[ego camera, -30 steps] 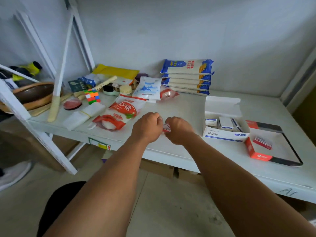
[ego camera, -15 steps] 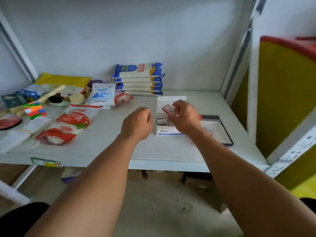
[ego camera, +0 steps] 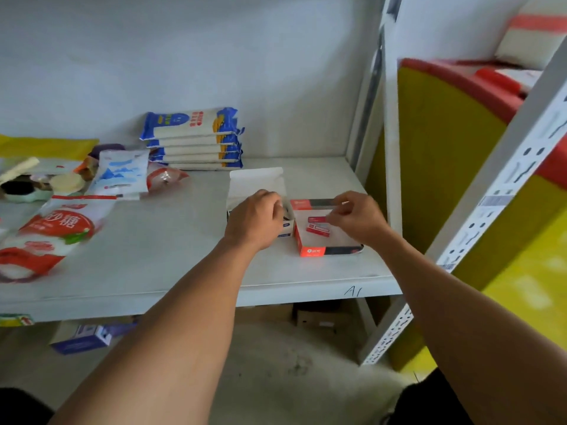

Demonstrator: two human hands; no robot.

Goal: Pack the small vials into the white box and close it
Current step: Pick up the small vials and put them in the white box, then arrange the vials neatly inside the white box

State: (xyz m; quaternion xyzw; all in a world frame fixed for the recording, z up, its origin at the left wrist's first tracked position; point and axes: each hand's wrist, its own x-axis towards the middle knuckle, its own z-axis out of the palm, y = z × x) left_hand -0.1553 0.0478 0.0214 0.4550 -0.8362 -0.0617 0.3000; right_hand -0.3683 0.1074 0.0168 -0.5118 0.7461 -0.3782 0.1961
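The white box (ego camera: 285, 226) stands on the shelf with its lid (ego camera: 257, 183) flipped up behind it. My left hand (ego camera: 254, 221) lies over the box with its fingers curled down over the box's right wall, hiding the contents. Right beside it is a shallow red-edged tray (ego camera: 316, 250). Two small red packets lie in the tray, one (ego camera: 316, 219) behind the other (ego camera: 319, 230). My right hand (ego camera: 357, 216) hovers over the tray, thumb and forefinger pinching the right end of the rear packet.
A stack of blue-and-white bags (ego camera: 193, 138) stands at the back wall. Sugar bags (ego camera: 58, 228) and assorted small goods fill the shelf's left side. A white upright post (ego camera: 389, 142) bounds the shelf on the right. Boxes (ego camera: 82, 337) sit on the floor below.
My view swung right. My right hand went from above the white box over to the red tray. My left hand moved from the bare shelf onto the white box.
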